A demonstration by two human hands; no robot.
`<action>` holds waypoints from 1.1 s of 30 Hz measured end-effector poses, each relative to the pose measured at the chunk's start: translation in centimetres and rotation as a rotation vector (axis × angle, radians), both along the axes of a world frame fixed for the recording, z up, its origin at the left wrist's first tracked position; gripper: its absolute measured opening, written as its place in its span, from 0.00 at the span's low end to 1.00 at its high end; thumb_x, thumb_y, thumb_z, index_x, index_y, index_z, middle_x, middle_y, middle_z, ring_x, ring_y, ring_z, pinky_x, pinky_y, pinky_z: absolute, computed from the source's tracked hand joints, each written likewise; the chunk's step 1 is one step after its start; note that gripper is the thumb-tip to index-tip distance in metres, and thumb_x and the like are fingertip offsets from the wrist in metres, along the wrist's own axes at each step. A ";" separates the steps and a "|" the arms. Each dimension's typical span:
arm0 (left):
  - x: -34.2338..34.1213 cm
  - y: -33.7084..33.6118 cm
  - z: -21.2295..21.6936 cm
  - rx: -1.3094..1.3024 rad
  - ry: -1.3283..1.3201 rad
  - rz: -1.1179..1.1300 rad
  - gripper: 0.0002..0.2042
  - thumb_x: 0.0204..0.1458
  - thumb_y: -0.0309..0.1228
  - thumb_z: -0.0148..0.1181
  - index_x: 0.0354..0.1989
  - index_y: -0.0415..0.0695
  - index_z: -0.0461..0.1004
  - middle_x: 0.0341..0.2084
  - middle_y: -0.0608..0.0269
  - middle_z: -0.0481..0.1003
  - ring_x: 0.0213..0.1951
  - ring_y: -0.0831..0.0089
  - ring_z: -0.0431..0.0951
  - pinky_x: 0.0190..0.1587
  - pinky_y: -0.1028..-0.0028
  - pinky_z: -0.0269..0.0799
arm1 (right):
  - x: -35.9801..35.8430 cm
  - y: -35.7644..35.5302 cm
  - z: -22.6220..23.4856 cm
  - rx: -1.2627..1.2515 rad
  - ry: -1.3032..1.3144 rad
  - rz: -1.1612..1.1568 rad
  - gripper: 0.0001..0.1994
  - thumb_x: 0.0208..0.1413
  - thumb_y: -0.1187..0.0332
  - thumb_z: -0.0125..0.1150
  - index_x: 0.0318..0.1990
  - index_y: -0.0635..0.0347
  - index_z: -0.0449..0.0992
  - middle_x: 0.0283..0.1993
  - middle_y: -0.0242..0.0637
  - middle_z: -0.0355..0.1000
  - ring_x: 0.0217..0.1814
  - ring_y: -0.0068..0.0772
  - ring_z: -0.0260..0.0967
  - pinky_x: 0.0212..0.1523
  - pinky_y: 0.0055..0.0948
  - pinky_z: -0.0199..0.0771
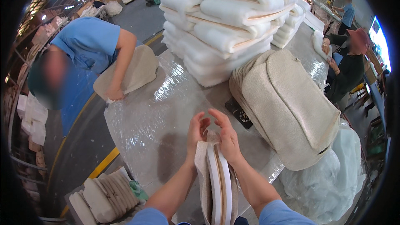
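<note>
Between my forearms a padded panel stands on edge, its white wadding (213, 179) layered around a thin tan board (223, 175). A beige fabric cover (201, 171) wraps its sides and is open toward me, so the padding shows. My left hand (197, 132) cups the far end of the cover from the left, fingers curled. From the right, my right hand (226, 135) presses on the same end, its thumb side toward the left hand. A bunched tip of fabric shows between both hands; the fingertips' exact hold is partly hidden.
A plastic-covered table (141, 116) lies beneath. White padded panels (229, 21) are piled at the back, with beige covers (291, 104) stacked at right. Clear plastic bags (325, 179) bulge nearby. Finished-looking beige cushions (106, 198) sit lower left. A co-worker (89, 43) handles a beige piece; others work right.
</note>
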State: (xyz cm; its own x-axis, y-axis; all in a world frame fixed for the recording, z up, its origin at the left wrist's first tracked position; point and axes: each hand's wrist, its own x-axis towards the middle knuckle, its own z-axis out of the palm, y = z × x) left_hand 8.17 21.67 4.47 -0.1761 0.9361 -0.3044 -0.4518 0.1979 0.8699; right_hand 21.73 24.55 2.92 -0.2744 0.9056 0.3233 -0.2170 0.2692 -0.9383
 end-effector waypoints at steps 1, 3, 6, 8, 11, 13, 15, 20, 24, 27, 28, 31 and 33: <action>-0.2 -1.3 0.2 0.048 -0.077 0.004 0.35 0.74 0.58 0.45 0.77 0.43 0.59 0.66 0.55 0.69 0.66 0.65 0.70 0.70 0.64 0.64 | 0.8 -0.9 -0.1 -0.039 0.010 0.020 0.43 0.72 0.35 0.49 0.76 0.67 0.63 0.79 0.47 0.59 0.80 0.40 0.57 0.79 0.40 0.53; 0.1 -4.6 1.0 0.254 -0.073 -0.035 0.32 0.73 0.53 0.51 0.74 0.40 0.62 0.66 0.55 0.70 0.66 0.66 0.70 0.71 0.63 0.63 | 1.9 -3.1 0.0 -0.003 0.027 0.065 0.37 0.73 0.43 0.53 0.75 0.67 0.66 0.78 0.46 0.61 0.79 0.39 0.58 0.79 0.39 0.53; 0.6 -6.7 2.4 0.312 0.140 -0.060 0.27 0.70 0.39 0.61 0.70 0.35 0.65 0.65 0.53 0.71 0.66 0.68 0.72 0.71 0.66 0.65 | 2.1 -4.0 1.7 -0.093 0.085 0.058 0.25 0.66 0.66 0.66 0.69 0.63 0.74 0.74 0.47 0.68 0.78 0.42 0.62 0.76 0.40 0.60; 1.3 -6.7 2.4 0.238 0.353 -0.028 0.26 0.69 0.35 0.62 0.69 0.34 0.66 0.65 0.53 0.72 0.64 0.69 0.73 0.69 0.67 0.67 | 1.9 -3.6 1.5 -0.140 0.031 0.002 0.21 0.64 0.73 0.68 0.64 0.62 0.78 0.71 0.46 0.72 0.76 0.41 0.67 0.73 0.38 0.65; 1.7 -6.1 3.4 0.269 0.627 0.072 0.13 0.66 0.28 0.62 0.55 0.33 0.78 0.57 0.49 0.77 0.57 0.63 0.79 0.61 0.66 0.73 | 1.8 -3.7 1.6 -0.218 -0.021 -0.023 0.13 0.63 0.77 0.67 0.54 0.64 0.82 0.66 0.45 0.77 0.72 0.40 0.71 0.71 0.36 0.68; 1.7 -6.0 4.0 0.300 0.785 0.090 0.09 0.65 0.26 0.63 0.48 0.34 0.81 0.53 0.47 0.79 0.54 0.60 0.81 0.58 0.64 0.75 | 1.4 -3.9 1.2 -0.149 0.011 -0.079 0.08 0.65 0.77 0.66 0.49 0.64 0.82 0.65 0.45 0.78 0.73 0.42 0.71 0.70 0.38 0.69; 2.1 -6.1 4.4 0.296 0.873 0.111 0.06 0.64 0.24 0.63 0.43 0.34 0.82 0.49 0.45 0.80 0.51 0.56 0.82 0.55 0.62 0.77 | 0.9 -4.3 0.5 -0.083 0.050 -0.128 0.04 0.65 0.76 0.65 0.45 0.64 0.82 0.63 0.45 0.78 0.71 0.44 0.71 0.70 0.40 0.69; 2.3 -7.4 4.2 0.399 0.999 0.146 0.04 0.62 0.23 0.65 0.41 0.36 0.82 0.45 0.46 0.80 0.47 0.56 0.82 0.51 0.64 0.77 | 0.4 -6.0 -0.4 0.049 0.107 -0.214 0.01 0.67 0.75 0.65 0.41 0.62 0.80 0.57 0.42 0.79 0.66 0.44 0.73 0.67 0.43 0.71; 1.7 -7.1 5.0 0.393 0.994 0.112 0.02 0.61 0.23 0.68 0.38 0.38 0.82 0.44 0.49 0.79 0.45 0.61 0.80 0.47 0.67 0.76 | 0.8 -5.3 -0.4 0.075 0.019 -0.188 0.06 0.68 0.70 0.67 0.43 0.63 0.80 0.56 0.43 0.78 0.66 0.44 0.71 0.67 0.42 0.69; 1.3 -6.8 5.3 0.477 1.118 0.146 0.03 0.61 0.23 0.69 0.36 0.39 0.82 0.44 0.53 0.77 0.44 0.65 0.77 0.44 0.68 0.75 | 1.3 -4.1 1.3 0.108 -0.109 -0.124 0.07 0.64 0.71 0.68 0.46 0.62 0.82 0.57 0.42 0.79 0.65 0.44 0.70 0.68 0.42 0.69; 1.3 -6.9 5.3 0.455 1.092 0.152 0.03 0.60 0.24 0.71 0.36 0.39 0.82 0.42 0.54 0.77 0.44 0.65 0.77 0.45 0.68 0.76 | 1.3 -3.4 2.9 0.124 -0.152 -0.102 0.08 0.63 0.72 0.68 0.48 0.61 0.83 0.57 0.41 0.79 0.65 0.46 0.70 0.69 0.43 0.68; 1.4 -6.8 5.6 0.452 1.014 0.134 0.05 0.61 0.28 0.72 0.37 0.40 0.83 0.38 0.56 0.78 0.45 0.66 0.77 0.47 0.68 0.76 | 2.2 -2.8 2.7 0.232 -0.280 -0.015 0.09 0.61 0.74 0.68 0.48 0.58 0.85 0.57 0.37 0.81 0.65 0.46 0.70 0.71 0.44 0.66; 0.5 -6.4 5.6 0.519 0.978 0.083 0.09 0.65 0.33 0.69 0.38 0.40 0.82 0.39 0.57 0.79 0.47 0.68 0.77 0.49 0.68 0.76 | 2.4 -2.9 1.7 0.246 -0.274 -0.025 0.07 0.63 0.71 0.67 0.47 0.57 0.86 0.56 0.35 0.82 0.65 0.46 0.70 0.71 0.44 0.65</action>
State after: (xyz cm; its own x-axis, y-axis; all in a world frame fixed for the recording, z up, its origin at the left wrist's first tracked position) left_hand 8.72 15.26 10.08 -0.1946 0.8838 0.4254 0.4795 -0.2926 0.8273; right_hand 24.09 21.65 4.61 -0.3596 0.8175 0.4498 0.0425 0.4959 -0.8673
